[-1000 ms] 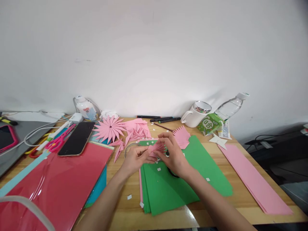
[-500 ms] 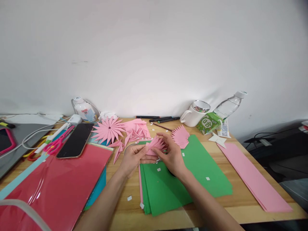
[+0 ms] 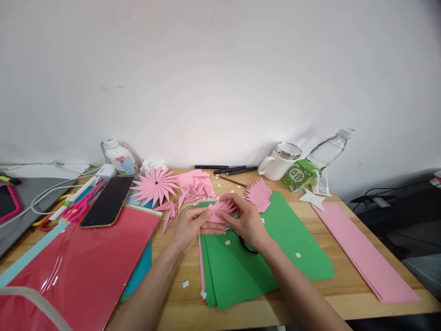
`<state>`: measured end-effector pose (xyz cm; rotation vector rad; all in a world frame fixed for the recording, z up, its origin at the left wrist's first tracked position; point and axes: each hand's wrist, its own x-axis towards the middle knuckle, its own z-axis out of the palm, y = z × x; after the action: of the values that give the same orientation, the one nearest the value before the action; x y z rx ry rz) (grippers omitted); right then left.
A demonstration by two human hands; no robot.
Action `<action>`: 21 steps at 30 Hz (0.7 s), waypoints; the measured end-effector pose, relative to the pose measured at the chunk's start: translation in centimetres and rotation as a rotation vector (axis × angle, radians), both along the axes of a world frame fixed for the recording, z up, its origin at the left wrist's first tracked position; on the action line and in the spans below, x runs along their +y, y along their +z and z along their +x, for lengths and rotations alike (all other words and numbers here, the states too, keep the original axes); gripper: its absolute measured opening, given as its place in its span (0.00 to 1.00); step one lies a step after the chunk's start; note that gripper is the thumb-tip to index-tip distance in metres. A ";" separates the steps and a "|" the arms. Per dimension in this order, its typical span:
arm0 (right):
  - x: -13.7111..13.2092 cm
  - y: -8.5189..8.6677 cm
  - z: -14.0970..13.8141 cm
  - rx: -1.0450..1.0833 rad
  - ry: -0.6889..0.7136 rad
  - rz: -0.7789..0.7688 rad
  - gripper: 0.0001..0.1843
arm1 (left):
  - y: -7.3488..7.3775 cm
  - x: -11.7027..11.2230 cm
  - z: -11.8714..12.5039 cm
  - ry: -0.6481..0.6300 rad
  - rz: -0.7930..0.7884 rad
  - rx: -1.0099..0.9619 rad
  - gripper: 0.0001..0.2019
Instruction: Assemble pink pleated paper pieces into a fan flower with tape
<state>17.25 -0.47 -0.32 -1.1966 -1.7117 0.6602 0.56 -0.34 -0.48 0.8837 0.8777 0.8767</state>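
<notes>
Between my two hands is a pleated pink folded-paper piece [image 3: 220, 212] with a row of pointed tips. My left hand [image 3: 195, 225] pinches its left end, fingers closed underneath. My right hand [image 3: 244, 218] grips its pointed side with thumb and fingers. Below them lies a stack of green paper [image 3: 248, 271]. Partly under my right hand, black scissor handles [image 3: 247, 247] rest on the green sheets. A similar spiky pink fan [image 3: 258, 195] lies just beyond my right hand. A round pink paper flower [image 3: 156, 184] and loose pink folded pieces [image 3: 195, 186] sit behind my left hand.
Red paper in a clear sleeve [image 3: 93, 262], a phone [image 3: 106, 202] and pink scissors [image 3: 82, 202] lie on the left. Behind are black pens [image 3: 237, 170], a white mug [image 3: 277, 163], a green box [image 3: 298, 174] and a water bottle [image 3: 329, 149]. Long pink sheets [image 3: 365, 253] lie at right.
My right hand has shifted slightly up the pink piece, and more of the black scissor handles shows below it. My left hand stays in place.
</notes>
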 end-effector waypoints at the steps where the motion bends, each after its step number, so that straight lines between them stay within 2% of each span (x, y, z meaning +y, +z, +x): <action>1: 0.0 0.0 0.0 0.005 -0.001 -0.002 0.10 | 0.0 0.0 0.0 0.002 0.003 0.002 0.16; 13: 0.1 -0.3 -0.2 0.129 0.003 -0.099 0.10 | -0.6 -0.1 -0.1 -0.033 0.094 0.060 0.16; 21: 0.5 -0.4 -0.3 0.248 0.049 -0.162 0.13 | -0.4 0.0 0.1 -0.029 0.124 0.119 0.15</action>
<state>16.99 0.01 -0.72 -1.1332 -1.5049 0.9515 0.71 -0.38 -0.93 1.0632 0.9184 0.8671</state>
